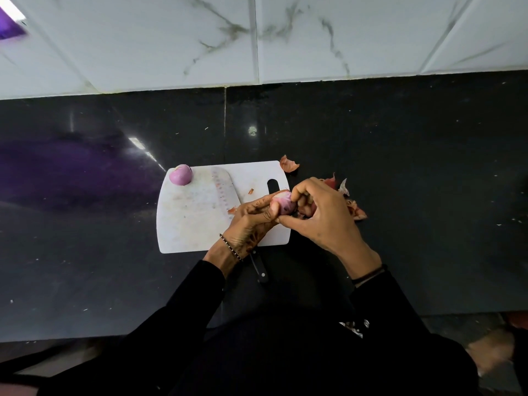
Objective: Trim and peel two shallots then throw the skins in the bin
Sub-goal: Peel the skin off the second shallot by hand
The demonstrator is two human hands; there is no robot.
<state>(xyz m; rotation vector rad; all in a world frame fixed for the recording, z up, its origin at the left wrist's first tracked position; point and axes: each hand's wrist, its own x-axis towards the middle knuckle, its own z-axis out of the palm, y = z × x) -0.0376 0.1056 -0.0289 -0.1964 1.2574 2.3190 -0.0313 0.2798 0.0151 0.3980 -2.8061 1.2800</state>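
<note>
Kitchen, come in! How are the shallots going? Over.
Both hands, left hand and right hand, peeling second shallot. First shallot peeled, on board. Skins unbinned.

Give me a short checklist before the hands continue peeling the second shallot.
1. Second shallot gripped by left hand and right hand: ok.
2. First shallot peeled, resting on cutting board: ok.
3. Second shallot fully peeled: cannot tell, fingers cover it.
4. Knife lying away from fingers, partly under the left wrist: ok.
5. Skins in the bin: not ok, loose on countertop.
</note>
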